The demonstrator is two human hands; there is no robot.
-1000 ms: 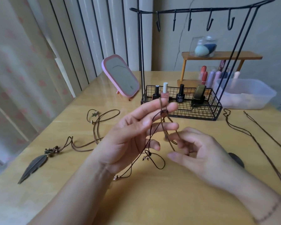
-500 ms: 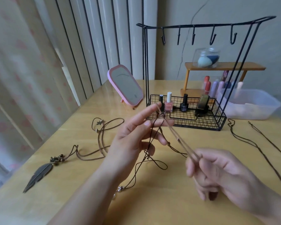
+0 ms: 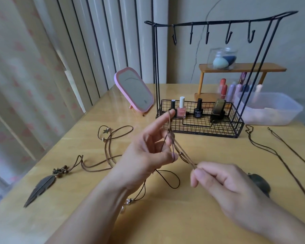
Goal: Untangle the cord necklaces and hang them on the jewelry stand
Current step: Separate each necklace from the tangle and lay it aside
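While the left hand (image 3: 144, 154) hooks the thin brown cord necklace (image 3: 180, 152) over its raised index finger, other fingers loosely curled around it, the right hand (image 3: 224, 182) pinches the cord's strands between thumb and forefinger. The taut cord slants from upper left down to lower right above the wooden table (image 3: 165, 217), before the black wire jewelry stand (image 3: 218, 25).

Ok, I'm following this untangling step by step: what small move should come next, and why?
Probably the right hand should draw the cord it pinches further out, since it runs taut to the left hand and a dark loop hangs slack below.
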